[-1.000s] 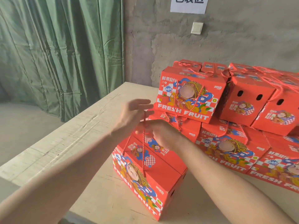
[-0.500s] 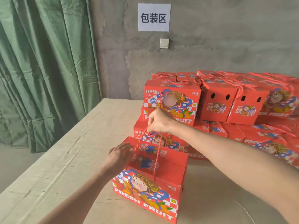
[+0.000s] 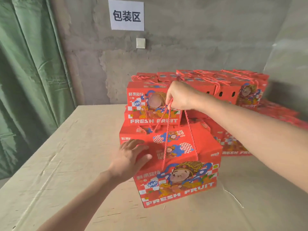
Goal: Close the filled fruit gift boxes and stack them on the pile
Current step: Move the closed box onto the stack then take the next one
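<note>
Left grip point(image 3: 131, 157): nearest item; fingers straight, flat against the upper left corner of the gift box point(image 3: 183, 164), holding nothing. Gift box: closed, mid-bench point(image 3: 66, 164); whether it is lifted clear, cannot tell. Right grip point(image 3: 180, 97): pinching both rope handles point(image 3: 167, 130), drawn taut above the box. Pile point(image 3: 153, 104): just behind, tiers uneven. Risks, judged: load hangs on thin cords alone; box may swing or tilt, strike the pile's front boxes, or land askew and slide.

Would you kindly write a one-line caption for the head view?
Right hand grips the rope handles of a closed gift box, left hand rests on its side, before the pile.
</note>
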Demonstrator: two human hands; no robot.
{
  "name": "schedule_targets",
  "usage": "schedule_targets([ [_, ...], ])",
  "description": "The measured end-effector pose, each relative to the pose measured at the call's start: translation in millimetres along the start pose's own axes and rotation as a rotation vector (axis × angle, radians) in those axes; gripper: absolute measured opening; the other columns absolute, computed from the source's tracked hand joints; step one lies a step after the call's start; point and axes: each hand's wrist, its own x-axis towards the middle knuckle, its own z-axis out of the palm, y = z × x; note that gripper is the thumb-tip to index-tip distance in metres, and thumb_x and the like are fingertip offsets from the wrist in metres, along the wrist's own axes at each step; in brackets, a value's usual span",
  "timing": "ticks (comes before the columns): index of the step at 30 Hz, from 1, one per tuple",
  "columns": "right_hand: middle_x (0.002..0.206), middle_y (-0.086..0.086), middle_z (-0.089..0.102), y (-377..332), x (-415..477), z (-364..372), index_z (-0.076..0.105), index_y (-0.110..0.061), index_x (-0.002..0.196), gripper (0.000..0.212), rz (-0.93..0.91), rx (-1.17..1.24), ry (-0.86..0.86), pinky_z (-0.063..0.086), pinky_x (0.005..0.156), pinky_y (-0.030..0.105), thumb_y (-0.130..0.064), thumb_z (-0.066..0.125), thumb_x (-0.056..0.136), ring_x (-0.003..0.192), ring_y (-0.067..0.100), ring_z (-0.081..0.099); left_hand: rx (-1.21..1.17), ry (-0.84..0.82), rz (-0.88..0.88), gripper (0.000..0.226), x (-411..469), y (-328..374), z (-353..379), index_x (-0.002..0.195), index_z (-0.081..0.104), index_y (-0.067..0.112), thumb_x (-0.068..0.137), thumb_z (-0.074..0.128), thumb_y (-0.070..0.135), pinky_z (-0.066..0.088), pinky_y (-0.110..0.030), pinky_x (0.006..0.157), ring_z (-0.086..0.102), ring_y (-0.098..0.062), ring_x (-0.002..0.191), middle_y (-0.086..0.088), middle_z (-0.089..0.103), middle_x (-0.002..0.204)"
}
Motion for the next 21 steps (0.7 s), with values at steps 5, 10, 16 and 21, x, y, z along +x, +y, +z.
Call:
schedule_targets([
  [5, 0.094, 0.009, 0.073, 34, -31, 52, 0.076, -0.005, 0.087, 0.024, 0.096, 0.024, -0.205, 0.053, 0.084, 0.033, 0.007, 0.057, 0.079, 0.095, 0.020, 0.067, 0.048, -0.382, -0.148, 0.063, -13, -16, 62, 0.143, 0.036, 0.034, 0.088, 0.040, 0.066, 0.007, -0.038, 0.118, 0.006, -0.015, 0.145, 0.009, 0.012, 0.157],
  [10, 0.095, 0.011, 0.069, 71, -47, 67, 0.072, -0.005, 0.088, 0.015, 0.270, -0.015, -0.279, 0.052, 0.082, 0.037, 0.001, 0.062, 0.079, 0.095, 0.028, 0.064, -0.246, -0.355, -0.247, 0.060, -8, -4, 91, 0.144, 0.033, 0.029, 0.091, 0.047, 0.053, 0.029, -0.037, 0.113, 0.022, -0.019, 0.141, 0.009, 0.006, 0.156],
  [16, 0.042, -0.002, 0.037, 76, -49, 64, 0.045, -0.009, 0.048, 0.042, 0.296, 0.036, -0.336, 0.032, 0.045, 0.023, -0.021, 0.080, 0.068, 0.043, 0.018, 0.042, -0.353, -0.215, -0.361, 0.056, 5, 24, 114, 0.143, 0.036, 0.017, 0.093, 0.055, 0.034, 0.029, -0.038, 0.113, 0.015, -0.022, 0.142, -0.001, 0.004, 0.156],
  [21, 0.060, 0.008, 0.062, 110, -47, 57, 0.069, 0.000, 0.069, 0.008, 0.222, 0.106, -0.201, 0.042, 0.048, 0.021, -0.007, 0.073, 0.072, 0.056, 0.018, 0.055, -0.324, -0.246, -0.365, 0.065, 29, 44, 116, 0.145, 0.034, 0.020, 0.090, 0.053, 0.049, 0.030, -0.042, 0.113, 0.011, -0.021, 0.144, 0.003, 0.001, 0.157],
])
